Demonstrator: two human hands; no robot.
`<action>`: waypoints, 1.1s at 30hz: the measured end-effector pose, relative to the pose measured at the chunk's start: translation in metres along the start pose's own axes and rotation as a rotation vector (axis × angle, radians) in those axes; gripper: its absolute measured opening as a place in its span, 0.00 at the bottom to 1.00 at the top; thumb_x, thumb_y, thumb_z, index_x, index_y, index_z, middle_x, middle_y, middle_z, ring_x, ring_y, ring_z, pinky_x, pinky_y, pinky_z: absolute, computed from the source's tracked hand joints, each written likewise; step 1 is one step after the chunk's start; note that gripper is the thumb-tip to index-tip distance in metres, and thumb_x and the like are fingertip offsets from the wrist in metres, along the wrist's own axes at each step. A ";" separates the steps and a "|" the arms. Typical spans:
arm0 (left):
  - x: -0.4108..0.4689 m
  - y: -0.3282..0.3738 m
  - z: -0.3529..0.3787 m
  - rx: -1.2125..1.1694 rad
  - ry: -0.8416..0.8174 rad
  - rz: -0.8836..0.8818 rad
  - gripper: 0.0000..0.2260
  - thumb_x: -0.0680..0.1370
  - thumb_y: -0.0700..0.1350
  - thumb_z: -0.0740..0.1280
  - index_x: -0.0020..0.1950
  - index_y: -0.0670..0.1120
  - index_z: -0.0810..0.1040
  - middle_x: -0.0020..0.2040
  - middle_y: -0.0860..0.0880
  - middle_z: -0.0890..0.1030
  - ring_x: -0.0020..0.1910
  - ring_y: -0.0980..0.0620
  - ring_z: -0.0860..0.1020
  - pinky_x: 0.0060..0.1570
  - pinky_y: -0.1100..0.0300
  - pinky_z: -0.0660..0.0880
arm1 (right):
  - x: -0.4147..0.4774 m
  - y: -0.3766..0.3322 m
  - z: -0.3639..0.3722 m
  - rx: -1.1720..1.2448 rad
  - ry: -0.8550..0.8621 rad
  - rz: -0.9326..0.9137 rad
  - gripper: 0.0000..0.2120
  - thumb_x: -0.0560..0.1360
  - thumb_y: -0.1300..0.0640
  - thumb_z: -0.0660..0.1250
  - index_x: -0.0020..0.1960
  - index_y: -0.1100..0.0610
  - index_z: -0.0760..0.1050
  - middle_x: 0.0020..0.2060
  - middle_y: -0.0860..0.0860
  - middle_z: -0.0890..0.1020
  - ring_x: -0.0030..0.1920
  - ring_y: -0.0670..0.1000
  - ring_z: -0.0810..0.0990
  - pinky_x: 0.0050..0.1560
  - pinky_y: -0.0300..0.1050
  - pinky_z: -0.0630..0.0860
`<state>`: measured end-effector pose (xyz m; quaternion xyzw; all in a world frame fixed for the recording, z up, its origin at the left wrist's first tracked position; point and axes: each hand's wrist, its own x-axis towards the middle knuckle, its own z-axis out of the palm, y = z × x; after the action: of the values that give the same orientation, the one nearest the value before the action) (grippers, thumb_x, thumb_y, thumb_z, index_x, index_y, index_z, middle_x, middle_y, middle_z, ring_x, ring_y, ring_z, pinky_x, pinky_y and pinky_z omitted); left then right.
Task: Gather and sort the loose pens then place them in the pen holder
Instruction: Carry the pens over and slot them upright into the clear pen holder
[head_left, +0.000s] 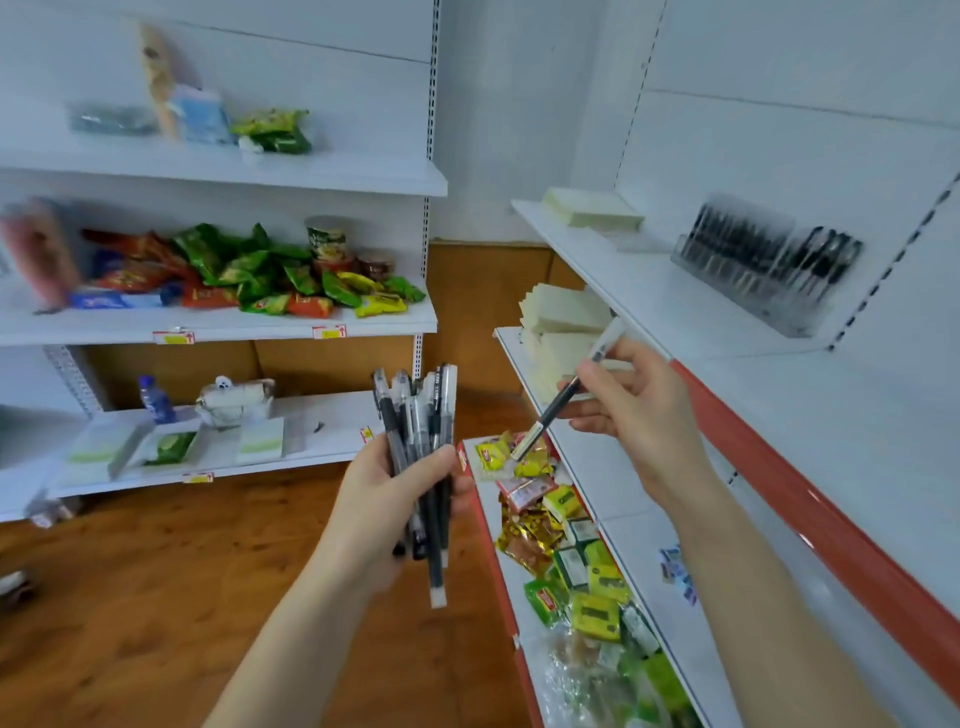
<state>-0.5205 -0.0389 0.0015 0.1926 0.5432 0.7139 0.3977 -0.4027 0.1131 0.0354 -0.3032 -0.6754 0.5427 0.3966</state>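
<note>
My left hand (387, 512) grips a bundle of several black pens (418, 415) upright, caps up, in the middle of the view. My right hand (631, 415) pinches a single black pen (563, 397) between thumb and fingers; it slants from upper right to lower left, its pale end pointing down over the snack shelf. The clear pen holder (763, 267) stands on the upper right shelf against the back wall, with several black pens standing in it. It is blurred and lies above and right of my right hand.
White shelf (691, 322) on the right carries stacks of pale pads (563, 312). Below it a lower shelf holds yellow and green snack packets (571, 525). Left shelving holds snack bags (260, 275), a bottle and boxes. Wooden floor (182, 597) lies between.
</note>
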 end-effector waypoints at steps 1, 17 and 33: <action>0.016 0.006 -0.003 0.001 0.008 0.005 0.08 0.75 0.38 0.66 0.53 0.39 0.73 0.35 0.42 0.79 0.30 0.52 0.80 0.30 0.62 0.79 | 0.018 0.002 0.005 -0.009 0.000 -0.001 0.07 0.76 0.58 0.64 0.53 0.55 0.71 0.37 0.52 0.84 0.35 0.52 0.85 0.32 0.37 0.78; 0.294 0.052 -0.038 -0.005 -0.102 -0.082 0.09 0.75 0.37 0.66 0.54 0.40 0.73 0.37 0.44 0.80 0.32 0.53 0.83 0.31 0.61 0.80 | 0.249 0.054 0.058 -0.111 0.281 0.049 0.04 0.78 0.57 0.63 0.51 0.56 0.71 0.38 0.52 0.82 0.31 0.47 0.83 0.33 0.36 0.79; 0.484 0.041 0.141 -0.038 -0.634 -0.293 0.04 0.75 0.35 0.65 0.49 0.39 0.74 0.37 0.43 0.79 0.30 0.54 0.82 0.29 0.61 0.79 | 0.349 0.061 -0.100 -0.559 0.940 0.078 0.05 0.78 0.57 0.62 0.51 0.58 0.69 0.43 0.55 0.79 0.38 0.50 0.81 0.44 0.46 0.79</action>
<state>-0.7306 0.4208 0.0112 0.3175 0.4013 0.5638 0.6483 -0.4922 0.4699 0.0584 -0.6317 -0.5321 0.1628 0.5397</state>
